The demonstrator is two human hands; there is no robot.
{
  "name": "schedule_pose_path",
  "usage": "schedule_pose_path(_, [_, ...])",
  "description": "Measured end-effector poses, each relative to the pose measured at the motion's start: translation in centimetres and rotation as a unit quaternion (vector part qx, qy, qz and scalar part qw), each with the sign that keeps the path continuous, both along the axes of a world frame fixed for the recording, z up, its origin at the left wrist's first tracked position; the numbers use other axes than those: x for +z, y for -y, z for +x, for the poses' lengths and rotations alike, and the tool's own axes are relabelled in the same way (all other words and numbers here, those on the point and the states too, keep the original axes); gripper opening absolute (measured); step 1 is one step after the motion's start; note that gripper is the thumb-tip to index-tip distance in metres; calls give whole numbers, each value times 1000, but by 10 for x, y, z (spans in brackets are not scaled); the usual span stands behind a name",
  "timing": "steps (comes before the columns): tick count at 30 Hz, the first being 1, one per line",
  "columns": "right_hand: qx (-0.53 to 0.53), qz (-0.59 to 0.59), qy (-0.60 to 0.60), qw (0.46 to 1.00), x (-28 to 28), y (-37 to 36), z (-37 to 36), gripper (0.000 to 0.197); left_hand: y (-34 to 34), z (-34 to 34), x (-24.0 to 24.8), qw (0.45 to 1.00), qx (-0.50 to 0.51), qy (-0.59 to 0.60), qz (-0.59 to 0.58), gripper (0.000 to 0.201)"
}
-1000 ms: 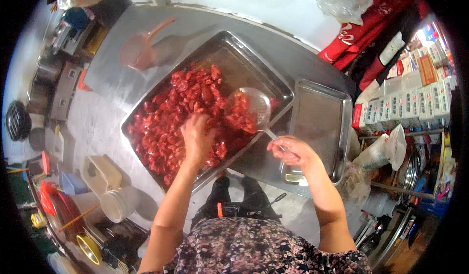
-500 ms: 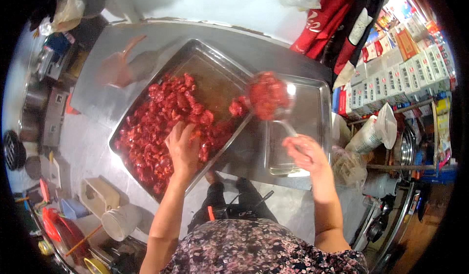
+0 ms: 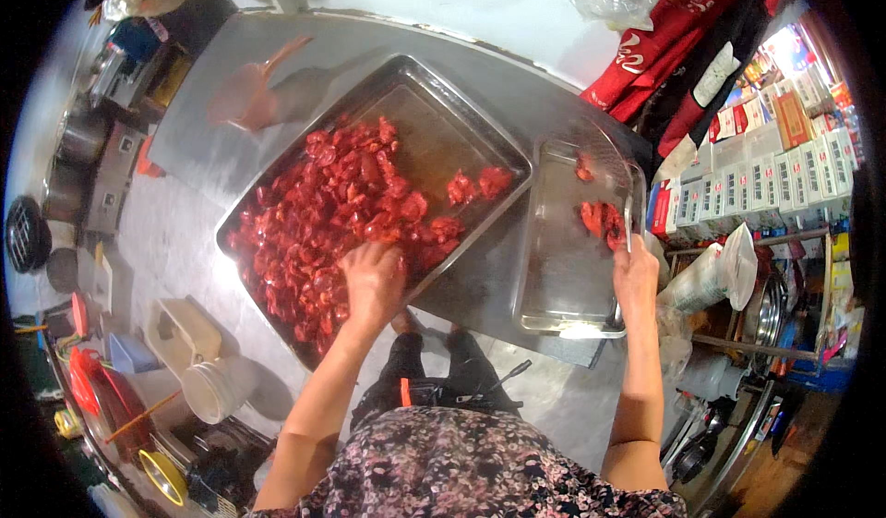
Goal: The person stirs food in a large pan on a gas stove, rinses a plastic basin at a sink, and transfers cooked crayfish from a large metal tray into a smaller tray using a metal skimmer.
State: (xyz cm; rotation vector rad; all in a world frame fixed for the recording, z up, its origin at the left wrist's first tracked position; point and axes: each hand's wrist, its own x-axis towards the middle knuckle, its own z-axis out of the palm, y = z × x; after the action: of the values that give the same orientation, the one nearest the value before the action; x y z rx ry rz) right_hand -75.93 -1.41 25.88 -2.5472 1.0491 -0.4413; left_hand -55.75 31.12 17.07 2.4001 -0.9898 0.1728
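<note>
Skimmer's moved since half a second ago: then I had its bowl loaded with red pieces above where the two trays meet, now the round perforated metal skimmer (image 3: 628, 215) is over at the right side of the small tray, tipped nearly edge-on. Red pieces have appeared in that tray since then.

Right hand (image 3: 635, 276): right of centre in frame, fingers closed round the skimmer handle, firm hold. Left hand (image 3: 375, 283): near frame centre, same spot in the pile as before, fingers bent down at the edge of the glossy red meat-like pieces (image 3: 318, 218). Fingertips are buried from my view, so I can't tell how far it's open or whether it has hold of anything.

Main pile sits left of centre, filling the left and lower part of the large rectangular dark-bottomed metal tray (image 3: 415, 107). Two small clumps lie apart from it near that tray's right corner. Small shallow silver metal tray (image 3: 568, 278), right of centre: one clump beside the skimmer handle, a smaller bit higher up, rest of what I see is bare metal.

Both trays are on the grey metal table (image 3: 360, 33). Translucent orange-pink plastic scoop (image 3: 244, 104) lies on it, upper left. Lower left: beige rectangular plastic container (image 3: 183, 335) just beside a white round plastic tub (image 3: 209, 391). Upper right: red cloth with white markings (image 3: 637, 54), hanging; below it, right edge, stacked white cartons (image 3: 775, 186).
</note>
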Motion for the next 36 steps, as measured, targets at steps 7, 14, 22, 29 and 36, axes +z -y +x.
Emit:
schedule_pose_path(7, [173, 29, -75, 982, -5, -5, 83, 14, 37, -1, -13, 996, -54, 35, 55, 24])
schedule_pose_path(14, [143, 339, -208, 906, -7, -11, 113, 18, 48, -1, -31, 997, -10, 14, 73, 32])
schedule_pose_path(22, [125, 604, -241, 750, -21, -23, 125, 16, 61, 2, -29, 998, 37, -55, -1, 35])
schedule_pose_path(29, [115, 742, -173, 637, -45, -53, 120, 18, 75, 12, -18, 998, 29, -34, -35, 40])
schedule_pose_path(36, [95, 844, -43, 526, -66, -49, 91, 23, 53, -1, 28, 995, -19, 87, -35, 45])
